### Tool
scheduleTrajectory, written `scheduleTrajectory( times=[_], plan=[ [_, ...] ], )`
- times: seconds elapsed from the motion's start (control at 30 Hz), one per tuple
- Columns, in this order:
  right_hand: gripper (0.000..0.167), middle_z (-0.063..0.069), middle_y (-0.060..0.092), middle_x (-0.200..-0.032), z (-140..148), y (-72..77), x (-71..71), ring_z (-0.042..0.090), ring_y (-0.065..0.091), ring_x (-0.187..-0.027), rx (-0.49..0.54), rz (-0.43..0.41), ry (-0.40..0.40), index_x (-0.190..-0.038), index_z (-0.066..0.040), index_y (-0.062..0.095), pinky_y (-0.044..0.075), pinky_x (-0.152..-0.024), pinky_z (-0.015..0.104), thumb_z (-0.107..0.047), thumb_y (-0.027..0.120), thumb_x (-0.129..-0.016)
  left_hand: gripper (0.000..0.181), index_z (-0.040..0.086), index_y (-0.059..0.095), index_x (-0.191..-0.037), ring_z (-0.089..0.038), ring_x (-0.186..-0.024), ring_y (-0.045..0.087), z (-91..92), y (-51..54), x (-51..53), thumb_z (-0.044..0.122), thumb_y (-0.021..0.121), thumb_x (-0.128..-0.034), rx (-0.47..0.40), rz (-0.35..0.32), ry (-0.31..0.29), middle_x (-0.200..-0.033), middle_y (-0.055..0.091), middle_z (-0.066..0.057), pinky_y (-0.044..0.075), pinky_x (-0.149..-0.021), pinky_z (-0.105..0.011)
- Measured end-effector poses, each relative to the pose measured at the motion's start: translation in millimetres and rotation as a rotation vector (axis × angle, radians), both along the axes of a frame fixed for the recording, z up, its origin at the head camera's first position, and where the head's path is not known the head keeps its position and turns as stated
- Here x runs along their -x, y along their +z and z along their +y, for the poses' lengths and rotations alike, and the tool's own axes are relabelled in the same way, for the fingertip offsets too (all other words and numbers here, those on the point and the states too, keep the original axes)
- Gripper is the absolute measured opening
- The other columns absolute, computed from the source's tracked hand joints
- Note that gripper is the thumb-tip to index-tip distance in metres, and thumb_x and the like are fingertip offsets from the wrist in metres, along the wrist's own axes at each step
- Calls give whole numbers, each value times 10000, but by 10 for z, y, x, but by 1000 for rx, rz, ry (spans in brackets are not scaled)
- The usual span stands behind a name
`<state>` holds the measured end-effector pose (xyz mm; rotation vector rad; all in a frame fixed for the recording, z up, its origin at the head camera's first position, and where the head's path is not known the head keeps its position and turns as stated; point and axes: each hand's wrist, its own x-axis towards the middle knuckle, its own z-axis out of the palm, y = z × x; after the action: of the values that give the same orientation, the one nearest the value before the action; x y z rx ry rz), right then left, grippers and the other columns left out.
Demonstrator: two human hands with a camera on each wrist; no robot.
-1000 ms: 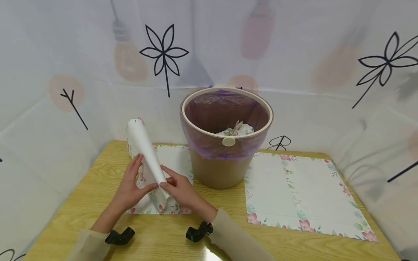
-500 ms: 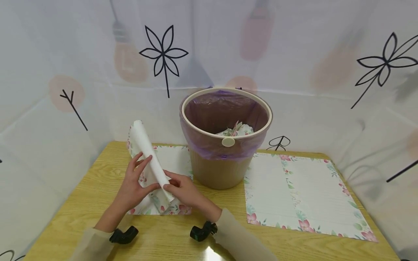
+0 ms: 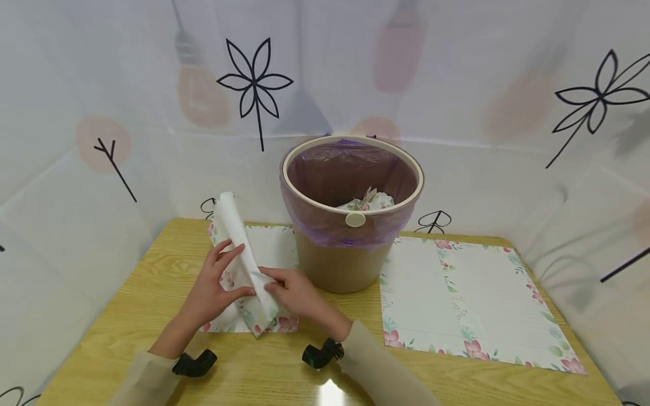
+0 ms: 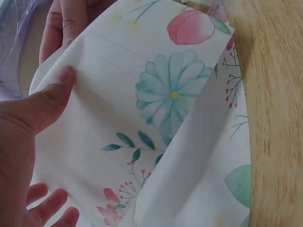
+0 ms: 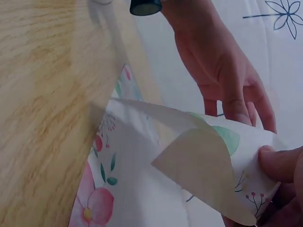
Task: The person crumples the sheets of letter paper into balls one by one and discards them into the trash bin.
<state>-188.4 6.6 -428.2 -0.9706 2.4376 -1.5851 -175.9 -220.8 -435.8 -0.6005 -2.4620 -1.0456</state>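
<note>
A sheet of floral-bordered paper (image 3: 238, 239) stands rolled over on itself at the table's left side, tilted, above another flat floral sheet (image 3: 274, 248). My right hand (image 3: 297, 293) pinches the roll's lower right edge between thumb and fingers. On the other side, my left hand (image 3: 210, 287) holds the roll with its thumb low and fingertips higher up. In the left wrist view, the left thumb (image 4: 52, 97) presses the printed face of the paper (image 4: 118, 104). The right wrist view shows a bent paper corner (image 5: 199, 161) beside the right thumb (image 5: 279, 163).
Behind the hands stands a beige bin (image 3: 340, 265) with a purple liner, crumpled floral paper (image 3: 370, 202) inside it. More floral sheets (image 3: 487, 299) lie flat on the right of the wooden table (image 3: 127, 316). A patterned white cloth (image 3: 325, 56) hangs behind.
The rolled paper has shifted right and become narrower and flatter, its top coming lower. My right hand has slid a little to the right with the edge; the left has followed slightly.
</note>
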Motion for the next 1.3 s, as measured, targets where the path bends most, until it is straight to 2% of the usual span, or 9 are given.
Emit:
scheduleTrajectory(
  times=[0.2, 0.33, 0.43, 0.6, 0.77, 0.9, 1.0, 1.17, 1.3],
  plan=[
    [277, 106, 719, -1130, 38, 21, 19, 34, 612, -802, -5, 80, -37, -1213, -28, 714, 511, -680, 188, -43, 675, -938, 935, 134, 497, -1460, -431, -1278, 393, 52, 20, 1, 193, 951, -646, 36, 52, 8, -1594, 222, -163, 491, -851, -607],
    [240, 96, 738, -1068, 52, 41, 20, 35, 615, -799, 20, 158, -49, -1142, -26, 748, 506, -676, 185, -26, 707, -906, 878, 99, 526, -1424, -408, -1298, 391, 92, 31, 19, 192, 941, -656, 60, 110, -4, -1541, 367, -147, 443, -914, -580],
    [227, 88, 749, -1012, 63, 63, 20, 41, 611, -765, 54, 194, -67, -1112, -32, 761, 505, -655, 192, -17, 721, -889, 821, 88, 554, -1402, -375, -1286, 445, 117, 46, 25, 170, 928, -675, 48, 134, -12, -1465, 479, -126, 426, -948, -565],
    [216, 80, 740, -962, 85, 68, 32, 58, 614, -777, 93, 213, -88, -1085, -56, 774, 512, -657, 201, -16, 731, -876, 752, 103, 585, -1389, -319, -1238, 534, 139, 69, 13, 120, 903, -708, 28, 160, -19, -1391, 564, -92, 486, -917, -503],
    [189, 64, 677, -1069, 112, 67, 52, 152, 626, -960, 101, 251, -97, -1047, -55, 779, 534, -735, 223, 2, 729, -874, 681, 95, 623, -1356, -296, -1192, 584, 140, 81, -10, 40, 875, -726, 1, 174, -40, -1350, 608, -81, 525, -884, -303],
    [181, 41, 640, -1265, 129, 88, 53, 209, 591, -1164, 60, 296, -77, -1026, -53, 782, 532, -788, 233, 12, 745, -862, 630, 74, 645, -1329, -310, -1138, 619, 147, 83, -30, 3, 855, -739, -1, 169, -59, -1315, 635, -93, 571, -784, -350],
    [279, 32, 613, -1356, 137, 103, 44, 212, 579, -1218, 57, 306, -54, -1115, -47, 757, 536, -774, 218, 27, 757, -847, 594, 57, 665, -1299, -307, -1071, 656, 156, 84, -40, -13, 847, -739, 2, 170, -55, -1261, 662, -107, 583, -705, -435],
    [544, 55, 580, -1400, 137, 120, 50, 220, 577, -1233, 78, 289, -25, -1363, -63, 610, 540, -867, 253, 26, 756, -847, 555, 64, 707, -1241, -284, -1010, 690, 179, 78, -46, -25, 858, -715, 47, 236, -41, -1187, 702, -98, 584, -714, -426],
    [596, 52, 551, -1431, 144, 158, 64, 208, 586, -1215, 78, 291, -20, -1411, -77, 563, 536, -875, 250, 11, 756, -854, 537, 62, 719, -1217, -279, -985, 703, 213, 77, -56, -25, 863, -708, 88, 308, -78, -1160, 712, -109, 581, -710, -383]
  ],
)
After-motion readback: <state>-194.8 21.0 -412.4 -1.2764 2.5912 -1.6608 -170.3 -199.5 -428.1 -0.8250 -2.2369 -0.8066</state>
